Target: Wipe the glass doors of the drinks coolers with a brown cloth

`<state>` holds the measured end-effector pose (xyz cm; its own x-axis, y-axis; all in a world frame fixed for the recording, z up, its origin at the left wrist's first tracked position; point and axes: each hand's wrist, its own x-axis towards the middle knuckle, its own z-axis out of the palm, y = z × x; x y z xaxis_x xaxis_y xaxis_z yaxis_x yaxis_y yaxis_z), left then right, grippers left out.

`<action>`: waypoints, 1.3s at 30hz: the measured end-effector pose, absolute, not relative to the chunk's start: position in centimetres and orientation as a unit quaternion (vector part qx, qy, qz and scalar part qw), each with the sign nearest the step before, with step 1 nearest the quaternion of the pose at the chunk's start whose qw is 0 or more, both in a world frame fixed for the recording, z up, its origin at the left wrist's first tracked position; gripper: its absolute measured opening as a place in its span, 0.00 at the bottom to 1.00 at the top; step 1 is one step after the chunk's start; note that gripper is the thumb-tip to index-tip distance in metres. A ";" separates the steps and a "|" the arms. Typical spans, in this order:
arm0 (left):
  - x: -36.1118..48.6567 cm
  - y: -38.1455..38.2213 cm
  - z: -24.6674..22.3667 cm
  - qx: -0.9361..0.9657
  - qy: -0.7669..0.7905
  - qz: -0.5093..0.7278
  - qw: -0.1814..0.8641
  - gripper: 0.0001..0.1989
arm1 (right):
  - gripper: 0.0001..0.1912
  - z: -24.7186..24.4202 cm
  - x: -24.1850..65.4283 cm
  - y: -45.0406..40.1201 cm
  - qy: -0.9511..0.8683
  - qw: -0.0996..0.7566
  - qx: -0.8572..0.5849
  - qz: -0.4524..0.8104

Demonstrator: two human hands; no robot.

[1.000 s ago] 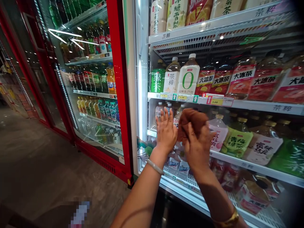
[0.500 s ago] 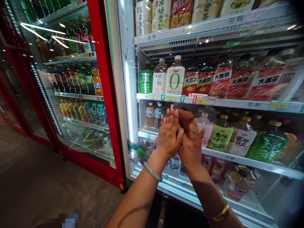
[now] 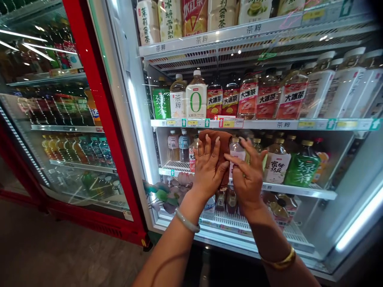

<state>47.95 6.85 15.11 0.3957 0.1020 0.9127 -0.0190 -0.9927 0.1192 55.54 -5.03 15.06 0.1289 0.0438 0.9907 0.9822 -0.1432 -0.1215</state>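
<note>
My left hand (image 3: 208, 169) lies flat with its fingers stretched over a folded brown cloth (image 3: 225, 159), which it presses against the glass front of a drinks fridge. A pale bangle (image 3: 187, 221) circles that wrist. Just right of the cloth, my right hand (image 3: 247, 175) has its fingers spread and holds nothing. Its index fingertip reaches the cloth's right edge; whether it touches cannot be told. A gold bracelet (image 3: 279, 261) is on the right wrist. Behind the hands, bottles stand on the fridge shelves, among them a green tea bottle (image 3: 302, 165).
A fridge with a red frame (image 3: 103, 107) stands at the left, with bottles inside. Leaf-shaped decoration (image 3: 163, 195) shows at the lower left of the glass. A white shelf edge with price tags (image 3: 266, 124) runs above my hands. Dark floor (image 3: 89, 255) lies lower left.
My hands were close together, with the cloth mostly covered; now they are apart and the cloth shows spread under my left hand. The right fingers have opened. The view has shifted right.
</note>
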 end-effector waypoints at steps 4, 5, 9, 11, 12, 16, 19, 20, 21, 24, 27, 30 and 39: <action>49.0 4.9 14.9 0.820 0.036 0.570 0.026 0.43 | 0.25 15.2 57.5 -6.0 -0.369 0.425 -0.638 -0.526; 49.4 4.3 14.6 0.818 0.021 0.575 0.018 0.42 | 0.26 15.0 58.1 -6.0 -0.366 0.405 -0.651 -0.527; 50.0 3.4 14.1 0.804 -0.020 0.594 -0.009 0.40 | 0.31 14.0 59.4 -5.9 -0.374 0.361 -0.664 -0.537; 49.8 4.0 14.6 0.794 -0.010 0.607 -0.012 0.41 | 0.31 13.9 59.4 -6.0 -0.376 0.353 -0.665 -0.541; 49.7 4.5 14.9 0.786 0.003 0.618 -0.008 0.41 | 0.31 14.0 59.3 -6.1 -0.375 0.349 -0.666 -0.542; 49.3 5.1 15.4 0.755 0.062 0.652 0.045 0.41 | 0.30 14.3 59.1 -6.4 -0.380 0.339 -0.667 -0.544; 49.8 4.0 14.5 0.789 0.007 0.614 0.028 0.42 | 0.28 14.2 59.4 -6.6 -0.389 0.345 -0.650 -0.554; 49.9 3.6 14.2 0.800 -0.018 0.599 0.014 0.42 | 0.28 14.2 59.6 -6.8 -0.390 0.351 -0.643 -0.557; 50.0 3.3 14.0 0.808 -0.035 0.588 0.004 0.42 | 0.28 14.2 59.7 -7.0 -0.388 0.358 -0.640 -0.558; 50.0 3.4 14.3 0.808 -0.022 0.588 0.003 0.41 | 0.29 14.2 60.2 -7.7 -0.373 0.369 -0.649 -0.551; 50.0 3.3 14.6 0.785 0.012 0.619 0.032 0.41 | 0.30 14.2 60.4 -8.2 -0.370 0.358 -0.664 -0.542; 50.6 1.8 13.7 0.797 -0.009 0.602 0.048 0.41 | 0.27 14.1 60.6 -8.3 -0.374 0.349 -0.671 -0.537; 50.4 2.5 14.7 0.784 0.007 0.619 0.051 0.39 | 0.27 14.5 61.5 -9.8 -0.330 0.358 -0.685 -0.541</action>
<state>50.40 2.48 14.73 0.2346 0.0742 0.9693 -0.0509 -0.9948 0.0885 61.54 -9.76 14.50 0.1956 0.0653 0.9785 0.8402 -0.5258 -0.1328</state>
